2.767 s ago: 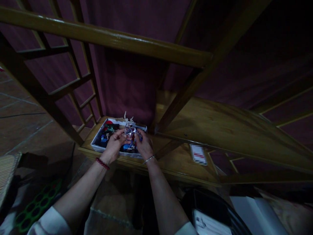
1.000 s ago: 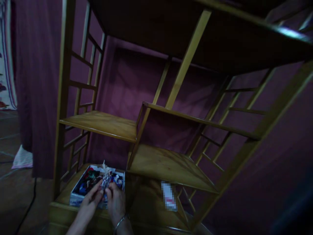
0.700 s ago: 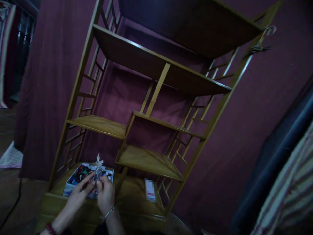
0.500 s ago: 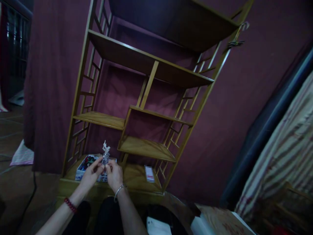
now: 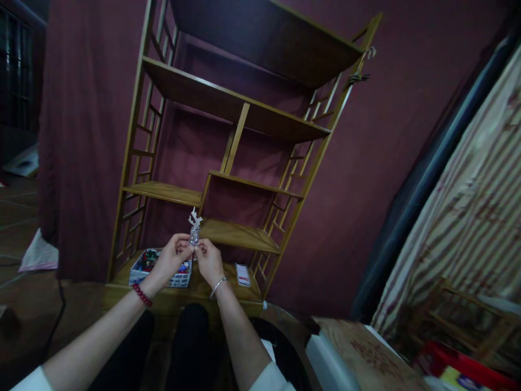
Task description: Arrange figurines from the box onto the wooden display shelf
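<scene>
Between my two hands is a small silvery figurine (image 5: 195, 231) with a pale, branching top; its exact kind is too small to make out. My left hand (image 5: 176, 252), with a red bead bracelet at the wrist, pinches its lower part from the left. My right hand (image 5: 209, 260), wearing a silver bangle, grips the base from the right. Behind and below the left hand, a patterned white-and-blue box (image 5: 179, 280) full of small colourful items rests on the bottom shelf. The fingers partly cover the figurine's base.
A wooden display shelf (image 5: 236, 232) with stepped boards stands against the dark red wall. A white card (image 5: 243, 275) lies on its bottom board at right. A cardboard box (image 5: 362, 353) is at lower right, near a striped curtain (image 5: 456, 217) and a red container (image 5: 468, 366).
Both hands have moved up and to the right with the figurine, so more of the box shows. The camera view has also shifted slightly.
</scene>
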The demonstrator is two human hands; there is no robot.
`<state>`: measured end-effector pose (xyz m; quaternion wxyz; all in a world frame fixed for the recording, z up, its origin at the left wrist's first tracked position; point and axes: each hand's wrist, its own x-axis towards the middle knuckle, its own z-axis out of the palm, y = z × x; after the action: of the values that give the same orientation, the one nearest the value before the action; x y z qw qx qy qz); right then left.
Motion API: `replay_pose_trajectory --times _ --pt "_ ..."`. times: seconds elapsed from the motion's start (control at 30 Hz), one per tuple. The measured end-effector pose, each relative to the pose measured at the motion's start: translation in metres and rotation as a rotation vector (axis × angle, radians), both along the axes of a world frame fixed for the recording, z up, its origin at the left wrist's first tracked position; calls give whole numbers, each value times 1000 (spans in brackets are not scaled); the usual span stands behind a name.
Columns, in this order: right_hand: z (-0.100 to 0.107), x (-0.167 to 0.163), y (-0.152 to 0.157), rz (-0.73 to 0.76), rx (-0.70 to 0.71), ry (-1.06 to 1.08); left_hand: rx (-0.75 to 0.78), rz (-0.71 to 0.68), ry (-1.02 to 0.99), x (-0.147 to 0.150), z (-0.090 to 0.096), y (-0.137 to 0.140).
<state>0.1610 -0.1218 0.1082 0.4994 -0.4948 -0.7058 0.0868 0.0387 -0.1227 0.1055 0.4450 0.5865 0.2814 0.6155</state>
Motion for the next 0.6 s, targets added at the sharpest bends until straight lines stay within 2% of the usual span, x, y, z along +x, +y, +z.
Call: replay_pose_trajectory --times 0.23,0.6 --pt "6 17 2 26 41 57 77 -41 44 12 15 -3" --pt "7 31 1 68 13 142 103 -30 83 25 22 -5"
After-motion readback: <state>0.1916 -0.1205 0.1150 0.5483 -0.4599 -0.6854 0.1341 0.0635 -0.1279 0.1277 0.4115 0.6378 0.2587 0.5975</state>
